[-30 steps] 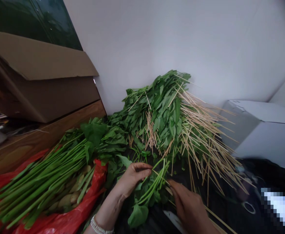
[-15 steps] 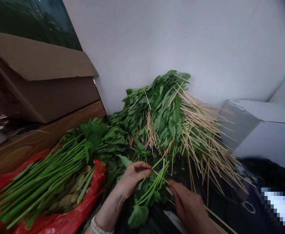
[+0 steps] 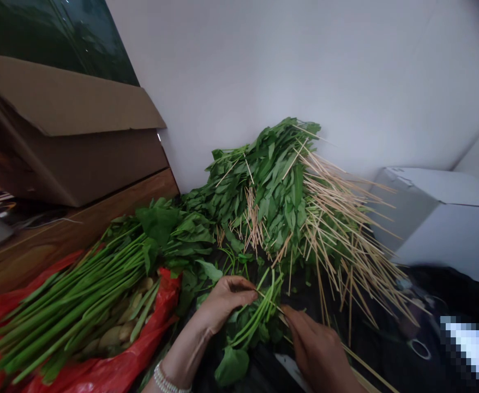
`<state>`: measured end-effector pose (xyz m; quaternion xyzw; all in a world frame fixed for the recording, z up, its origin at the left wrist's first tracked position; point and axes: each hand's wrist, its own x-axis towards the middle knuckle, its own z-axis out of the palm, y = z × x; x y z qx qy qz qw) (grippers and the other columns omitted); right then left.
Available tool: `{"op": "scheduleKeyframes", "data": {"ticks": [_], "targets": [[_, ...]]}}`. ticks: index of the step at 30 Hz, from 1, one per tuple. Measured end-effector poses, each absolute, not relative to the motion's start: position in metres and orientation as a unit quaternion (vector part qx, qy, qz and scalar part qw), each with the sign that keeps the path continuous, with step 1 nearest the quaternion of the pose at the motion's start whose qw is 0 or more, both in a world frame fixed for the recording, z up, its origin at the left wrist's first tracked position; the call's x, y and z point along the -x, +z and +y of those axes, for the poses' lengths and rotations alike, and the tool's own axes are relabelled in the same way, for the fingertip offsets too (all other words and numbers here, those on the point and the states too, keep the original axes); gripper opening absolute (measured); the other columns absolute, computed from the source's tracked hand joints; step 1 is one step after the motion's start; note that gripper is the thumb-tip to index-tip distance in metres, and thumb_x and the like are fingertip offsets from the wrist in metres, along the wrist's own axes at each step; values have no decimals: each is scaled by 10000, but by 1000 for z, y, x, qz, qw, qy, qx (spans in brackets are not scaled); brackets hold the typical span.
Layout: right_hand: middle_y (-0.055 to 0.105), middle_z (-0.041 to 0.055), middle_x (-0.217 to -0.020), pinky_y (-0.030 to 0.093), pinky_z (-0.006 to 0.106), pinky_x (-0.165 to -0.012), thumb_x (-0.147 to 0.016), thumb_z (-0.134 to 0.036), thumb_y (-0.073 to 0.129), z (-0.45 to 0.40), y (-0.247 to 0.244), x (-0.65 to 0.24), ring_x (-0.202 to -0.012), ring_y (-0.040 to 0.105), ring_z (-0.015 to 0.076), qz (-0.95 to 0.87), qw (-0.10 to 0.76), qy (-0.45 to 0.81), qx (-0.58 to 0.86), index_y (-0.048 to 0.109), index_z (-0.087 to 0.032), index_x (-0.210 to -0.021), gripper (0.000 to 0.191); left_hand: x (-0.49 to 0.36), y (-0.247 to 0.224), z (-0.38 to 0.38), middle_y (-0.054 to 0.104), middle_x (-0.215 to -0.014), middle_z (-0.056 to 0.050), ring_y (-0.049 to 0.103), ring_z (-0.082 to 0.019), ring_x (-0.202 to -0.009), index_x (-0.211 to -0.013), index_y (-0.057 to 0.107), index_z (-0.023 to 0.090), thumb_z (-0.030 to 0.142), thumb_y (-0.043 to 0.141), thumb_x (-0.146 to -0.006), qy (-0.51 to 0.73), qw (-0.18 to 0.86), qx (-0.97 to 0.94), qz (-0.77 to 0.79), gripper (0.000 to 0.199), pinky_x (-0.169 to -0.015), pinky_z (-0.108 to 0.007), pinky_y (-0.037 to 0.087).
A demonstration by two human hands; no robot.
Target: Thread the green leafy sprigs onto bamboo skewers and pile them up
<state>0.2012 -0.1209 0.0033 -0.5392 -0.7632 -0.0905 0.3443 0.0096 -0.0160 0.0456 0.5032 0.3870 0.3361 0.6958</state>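
My left hand (image 3: 228, 299) is closed in a pinch at a thin green stem, right by the pointed end of a bamboo skewer. My right hand (image 3: 315, 344) grips that bamboo skewer (image 3: 282, 314) lower down, its length running out toward the bottom right. Several bent stems of leafy greens (image 3: 259, 316) are threaded on the skewer between my hands, leaves hanging below. Behind them rises a large heap of skewered leafy greens (image 3: 280, 180), with many bare stick ends (image 3: 346, 229) poking out to the right.
At the left, long-stemmed loose greens (image 3: 88, 284) lie over a red plastic bag (image 3: 141, 355) containing pale, root-like pieces (image 3: 112, 335). A cardboard box (image 3: 79, 136) stands on a wooden surface (image 3: 141, 191). A white box (image 3: 448, 224) is at the right, against the white wall (image 3: 288, 60).
My left fingertips have shifted slightly down and right along the skewer, and the pinched stem has come closer to the other threaded stems. My right hand has barely moved.
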Motion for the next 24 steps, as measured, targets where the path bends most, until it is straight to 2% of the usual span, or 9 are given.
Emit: {"op": "scheduleKeyframes", "data": {"ticks": [6, 10, 13, 15, 18, 21, 24], "targets": [[713, 59, -749, 570, 238, -581, -857, -44, 308, -122, 4, -199, -616, 710, 168, -771, 336, -70, 536, 620, -146, -1058, 385, -13, 41, -19, 632, -571, 20, 498, -72, -529, -668, 733, 136, 313, 845, -568, 287, 697, -532, 386, 232, -561, -186, 378], [723, 61, -756, 567, 218, -626, -867, -56, 315, -121, 6, -197, -608, 702, 149, -770, 347, -80, 530, 626, -152, -1063, 380, -1, 50, -10, 664, -644, -4, 534, -100, -583, -770, 748, 138, 390, 800, -628, 270, 666, -591, 366, 293, -594, -205, 403], [728, 65, -764, 567, 219, -630, -883, -74, 323, -121, 6, -197, -600, 699, 147, -768, 353, -91, 526, 629, -152, -1050, 357, 16, 66, 9, 691, -689, -29, 576, -144, -638, -829, 748, 138, 440, 689, -739, 305, 542, -664, 416, 321, -616, -233, 423], [729, 69, -772, 568, 225, -622, -891, -85, 323, -121, 7, -197, -593, 697, 150, -769, 352, -93, 526, 629, -146, -1049, 349, 25, 77, 27, 718, -745, -45, 614, -181, -698, -829, 749, 154, 400, 639, -784, 321, 400, -716, 474, 273, -657, -258, 441], [724, 67, -766, 563, 226, -600, -894, -87, 322, -122, 8, -197, -587, 695, 152, -772, 347, -96, 523, 629, -146, -1056, 351, 28, 83, 58, 745, -907, -82, 658, -236, -856, -894, 748, 176, 292, 581, -827, 266, 188, -768, 551, 214, -778, -297, 456], [715, 61, -737, 553, 217, -574, -890, -81, 323, -123, 7, -197, -581, 693, 154, -774, 348, -104, 519, 633, -149, -1052, 357, 21, 69, 84, 736, -1000, -112, 655, -257, -967, -967, 731, 183, 198, 534, -846, 216, 132, -771, 585, 231, -853, -316, 446], [715, 63, -738, 549, 211, -559, -890, -86, 324, -122, 6, -198, -573, 693, 153, -774, 350, -108, 516, 631, -150, -1054, 354, 12, 47, 98, 737, -954, -133, 671, -266, -930, -948, 720, 187, 165, 514, -853, 185, 135, -763, 604, 228, -830, -335, 455]]}}
